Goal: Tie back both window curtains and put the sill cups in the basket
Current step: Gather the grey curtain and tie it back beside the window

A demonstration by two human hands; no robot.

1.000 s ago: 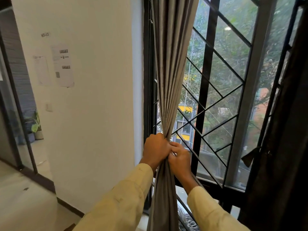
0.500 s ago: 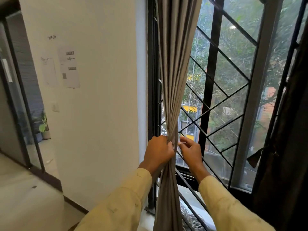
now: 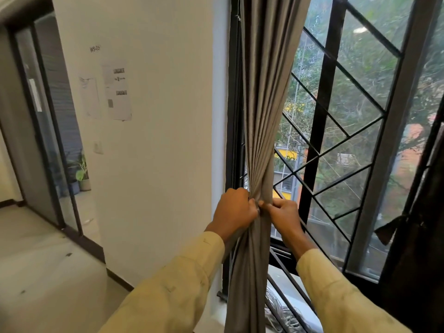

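The grey left curtain (image 3: 264, 97) hangs gathered into a tight bundle at the window's left edge. My left hand (image 3: 231, 212) grips the bundle from the left at waist height. My right hand (image 3: 284, 213) pinches it from the right, fingertips meeting the left hand's. Any tie-back between the fingers is hidden. A dark right curtain (image 3: 418, 236) hangs at the far right, with a dark strap end (image 3: 389, 230) sticking out from it. No cups and no basket are in view.
A black metal window grille (image 3: 319, 131) with diagonal bars stands right behind the curtain. The white sill (image 3: 288, 284) lies below, with a coil of wire on it. A white wall with papers is at left, a glass door beyond.
My right hand, which had opened off the curtain half a second ago, has closed back on the bundle against my left hand. The view has shifted slightly.
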